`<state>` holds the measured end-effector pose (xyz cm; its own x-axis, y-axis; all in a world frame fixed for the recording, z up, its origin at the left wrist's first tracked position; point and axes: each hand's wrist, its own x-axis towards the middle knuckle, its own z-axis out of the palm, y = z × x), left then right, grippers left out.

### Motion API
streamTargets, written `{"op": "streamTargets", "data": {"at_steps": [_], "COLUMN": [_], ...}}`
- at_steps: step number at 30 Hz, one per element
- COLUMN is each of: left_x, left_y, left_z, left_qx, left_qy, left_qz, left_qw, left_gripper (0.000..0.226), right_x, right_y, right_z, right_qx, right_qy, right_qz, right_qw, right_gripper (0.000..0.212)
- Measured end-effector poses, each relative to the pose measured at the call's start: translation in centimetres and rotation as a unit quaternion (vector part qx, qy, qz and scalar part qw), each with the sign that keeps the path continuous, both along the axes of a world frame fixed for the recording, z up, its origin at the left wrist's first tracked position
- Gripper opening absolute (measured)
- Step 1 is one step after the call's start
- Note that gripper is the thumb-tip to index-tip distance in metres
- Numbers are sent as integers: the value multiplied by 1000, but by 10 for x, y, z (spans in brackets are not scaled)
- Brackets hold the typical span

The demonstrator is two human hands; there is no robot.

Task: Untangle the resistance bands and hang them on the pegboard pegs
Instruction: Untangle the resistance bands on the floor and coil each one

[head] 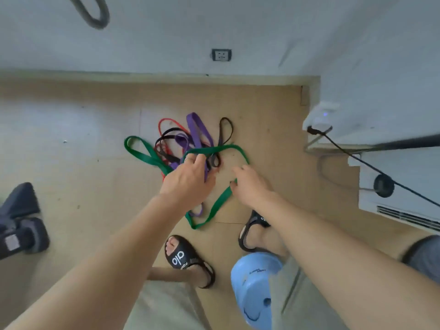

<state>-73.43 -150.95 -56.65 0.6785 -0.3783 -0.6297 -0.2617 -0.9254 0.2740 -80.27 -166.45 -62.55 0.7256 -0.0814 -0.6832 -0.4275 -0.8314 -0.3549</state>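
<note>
A heap of tangled resistance bands lies on the tan floor [71, 175] in front of the person's feet, near the foot of a white wall [166, 39]. The green band [142, 154] is the widest spread: one loop reaches out to the left, another arches over to the right, and a long stretch runs down toward the person, ending in a bend near the sandals. The purple band [198, 129] lies across the middle of the heap, with one end pointing up toward the wall and a small part showing below the left wrist. A thin red band [164, 122] and a black band [225, 129] are wound through the same knot, crossing the purple and green ones.

The left hand [188, 179] reaches into the middle of the heap with its fingers curled around the upper green strand where it crosses the purple and black bands; a ring shows on one finger. The right hand [250, 184] hovers just beside the right part of the green loop, fingers loosely bent and touching or nearly touching the strap; a firm grip cannot be told.

Black sandals [181, 258] are on both feet. A light blue plastic stool [254, 287] stands at the lower right. A wall socket [221, 55] sits above the heap, and a grey band [95, 13] hangs at the upper left.
</note>
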Motion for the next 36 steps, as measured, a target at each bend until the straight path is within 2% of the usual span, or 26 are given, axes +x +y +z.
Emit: {"op": "streamTargets", "data": {"at_steps": [5,8,11,15,19,25,28,30,32,36], "left_x": [-36,-58,-71,-77,-88,-108,-118,-128,-143,-162], "left_y": [65,89,99,101,100,102,105,105,100,88], "left_z": [-160,-234,-295,-343,-348,-313,-296,-286,-280,-274], "left_qx": [28,32,22,13,15,13,15,9,0,-14], "left_qy": [40,63,77,69,40,0,-19,-30,-40,-39], "left_qz": [74,103,104,133,117,112,115,124,119,117], "left_qw": [996,992,991,989,992,994,993,992,992,992], "left_gripper": [43,43,44,47,50,46,47,47,47,49], "right_x": [0,-12,-28,-41,-51,-63,-68,-74,-85,-104], "right_y": [51,69,73,73,67,53,52,49,46,48], "right_z": [-165,-244,-309,-364,-397,-380,-369,-368,-370,-363], "right_qx": [-18,-36,-105,-169,-170,-155,-139,-152,-173,-161], "right_qy": [63,94,75,28,-37,-34,19,77,96,75], "right_qz": [155,240,359,475,529,564,548,541,540,544], "right_qw": [986,966,924,863,830,810,825,823,818,820], "right_gripper": [27,39,51,47,42,32,44,54,58,29]}}
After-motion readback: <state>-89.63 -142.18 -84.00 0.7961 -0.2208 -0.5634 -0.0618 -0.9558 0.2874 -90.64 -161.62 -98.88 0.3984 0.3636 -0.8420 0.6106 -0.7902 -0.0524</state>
